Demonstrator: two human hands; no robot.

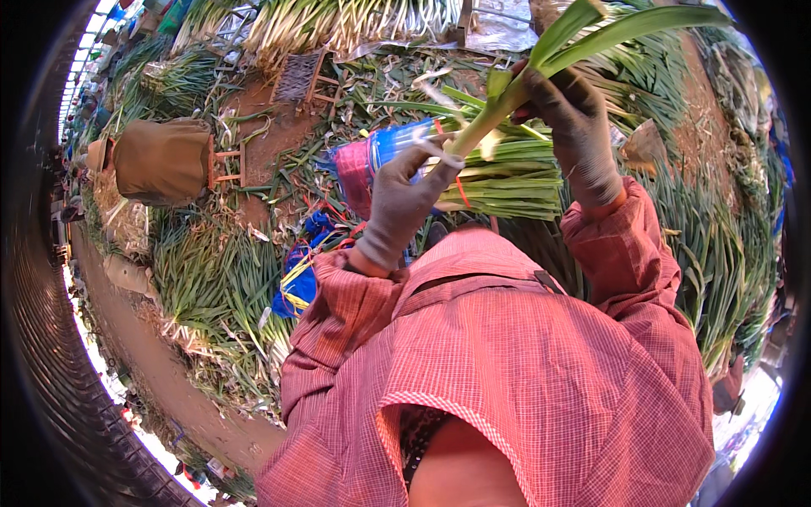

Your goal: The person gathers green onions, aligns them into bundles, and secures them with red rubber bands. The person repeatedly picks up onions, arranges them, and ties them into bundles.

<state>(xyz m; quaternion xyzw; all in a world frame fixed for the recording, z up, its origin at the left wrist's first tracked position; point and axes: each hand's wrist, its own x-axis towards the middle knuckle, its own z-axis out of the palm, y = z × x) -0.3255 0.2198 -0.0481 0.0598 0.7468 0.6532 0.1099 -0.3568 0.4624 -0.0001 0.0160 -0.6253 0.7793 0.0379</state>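
Both my hands wear greyish-brown knit gloves. My right hand (573,120) grips the stem of a thick green onion (491,117), just below where its cut leaves fan out. At the stem's lower, paler end, my left hand (402,196) pinches with thumb and fingers; a whitish strip of skin lies by those fingertips. The onion slants from lower left to upper right. Below it lies a bundle of green onions (513,184) bound with red tape. Blue and pink plastic wrapping (364,165) sits beside the bundle's left end, partly behind my left hand.
A wooden stool with a woven seat (301,76) stands ahead. At left, a person in a brown garment (161,161) is near another stool (228,166). Heaps of green onions (215,272) lie around, with leaf scraps on the soil. Blue plastic with yellow ties (294,285) lies by my left forearm.
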